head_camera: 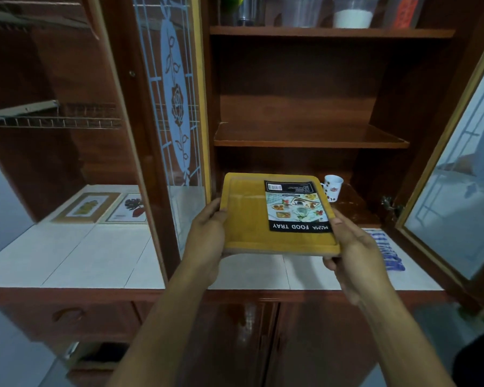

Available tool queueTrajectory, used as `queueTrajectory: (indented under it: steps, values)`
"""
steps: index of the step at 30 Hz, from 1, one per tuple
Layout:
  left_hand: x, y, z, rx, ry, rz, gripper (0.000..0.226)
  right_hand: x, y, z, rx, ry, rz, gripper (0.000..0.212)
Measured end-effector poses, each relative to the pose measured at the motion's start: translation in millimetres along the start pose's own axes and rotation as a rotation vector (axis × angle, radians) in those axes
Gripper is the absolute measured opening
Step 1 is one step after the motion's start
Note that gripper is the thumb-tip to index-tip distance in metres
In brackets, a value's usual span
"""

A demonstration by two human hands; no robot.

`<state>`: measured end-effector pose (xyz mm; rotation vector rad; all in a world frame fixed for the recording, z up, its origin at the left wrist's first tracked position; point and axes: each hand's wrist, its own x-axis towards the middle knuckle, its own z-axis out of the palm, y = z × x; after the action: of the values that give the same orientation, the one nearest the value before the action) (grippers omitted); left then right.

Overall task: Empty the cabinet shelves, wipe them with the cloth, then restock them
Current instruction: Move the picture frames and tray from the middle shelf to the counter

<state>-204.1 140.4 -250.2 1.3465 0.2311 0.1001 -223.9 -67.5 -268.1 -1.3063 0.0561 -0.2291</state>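
Head view: the left hand (207, 233) and right hand (355, 247) grip the side edges of a flat yellow rectangular food tray (246, 216) over the white tiled worktop's (95, 255) back edge. A blue-and-white striped cloth (386, 250) lies near the worktop's right edge. A white spotted mug (333, 188) stands on the lowest wooden shelf (355, 205).

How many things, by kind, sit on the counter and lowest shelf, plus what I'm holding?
Tray: 1
Mug: 1
Pictures: 2
Cloth: 1
Total: 5
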Motion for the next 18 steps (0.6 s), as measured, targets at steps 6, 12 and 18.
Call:
queueTrajectory:
  steps: [6, 12, 18]
  values:
    - [-19.7, -17.1, -20.0, 0.069, -0.010, -0.064, 0.034, -38.2, 8.3, 1.3, -0.004, 0.030, 0.012, 0.029]
    - [-50.4, -31.9, -30.6, 0.086, -0.005, -0.073, 0.029, -72.4, 16.4, -4.3, 0.013, 0.020, 0.003, 0.027]
    - [-82.9, -44.8, -39.9, 0.083, 0.013, -0.062, 0.024, -104.5, 16.7, -10.9, -0.011, 0.027, 0.036, 0.028]
